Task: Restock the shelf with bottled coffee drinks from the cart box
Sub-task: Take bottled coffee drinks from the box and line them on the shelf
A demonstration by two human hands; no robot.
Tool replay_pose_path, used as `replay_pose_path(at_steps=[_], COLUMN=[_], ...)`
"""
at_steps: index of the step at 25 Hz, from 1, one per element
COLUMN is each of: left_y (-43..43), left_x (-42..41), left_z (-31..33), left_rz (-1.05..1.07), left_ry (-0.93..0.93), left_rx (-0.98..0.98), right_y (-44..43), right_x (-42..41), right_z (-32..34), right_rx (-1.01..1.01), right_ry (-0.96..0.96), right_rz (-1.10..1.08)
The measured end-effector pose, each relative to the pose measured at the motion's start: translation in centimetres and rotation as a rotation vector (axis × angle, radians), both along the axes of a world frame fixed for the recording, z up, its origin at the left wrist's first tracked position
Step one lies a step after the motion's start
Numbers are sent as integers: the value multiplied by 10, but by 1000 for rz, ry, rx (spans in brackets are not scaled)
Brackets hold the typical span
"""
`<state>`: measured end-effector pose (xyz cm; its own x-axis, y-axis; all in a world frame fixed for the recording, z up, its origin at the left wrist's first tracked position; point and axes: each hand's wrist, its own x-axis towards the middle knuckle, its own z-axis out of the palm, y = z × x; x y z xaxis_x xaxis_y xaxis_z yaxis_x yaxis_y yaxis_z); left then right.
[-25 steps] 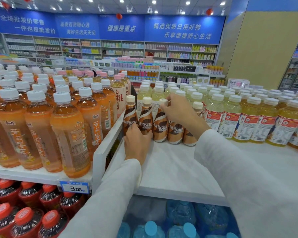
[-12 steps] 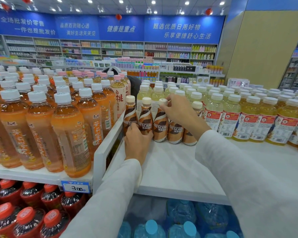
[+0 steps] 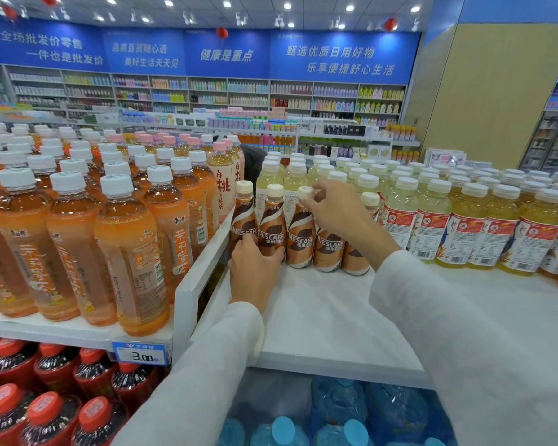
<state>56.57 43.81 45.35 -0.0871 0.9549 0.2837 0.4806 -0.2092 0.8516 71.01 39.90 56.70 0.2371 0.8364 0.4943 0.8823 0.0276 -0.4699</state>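
left hand (image 3: 253, 272) cupping coffee bottles (image 3: 271, 230) (bases), right hand (image 3: 339, 209) pinching cap (image 3: 305, 192)

You get a bright, even view lit by recessed ceiling spotlights (image 3: 226, 3). Shadows on the white shelf (image 3: 319, 317) stay faint. Wide-angle distortion bends the edges, your sleeves (image 3: 496, 365) loom soft, and the far wall shelving (image 3: 207, 91) blurs.

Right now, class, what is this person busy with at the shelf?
A person in white sleeves is lining up brown Nescafe coffee bottles in a row on the white shelf. The left hand rests against the bases of the leftmost bottles, and the right hand pinches the cap of the third one. Orange tea bottles stand left, yellow drinks right.
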Motion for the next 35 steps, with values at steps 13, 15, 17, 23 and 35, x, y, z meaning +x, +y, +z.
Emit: replay_pose_path(at_steps=[13,15,17,23,35], left_y=[17,18,22,32,28], left_x=[-22,-21,-21,-26,-25], left_z=[31,40,44,30,30], left_rz=[-60,-45,-52,-69,-44], left_ry=[-97,-127,-151,-128,-106], left_rx=[154,113,85,92,86], right_y=[-69,-60,-54,-55,-56], right_x=[65,70,74,73,61], right_z=[-92,-100,-105,-106,-105], right_rx=[-56,-86,-91,-46,3], right_ry=[560,567,562,559,519], right_rz=[-159,-113,-94,-58,-176])
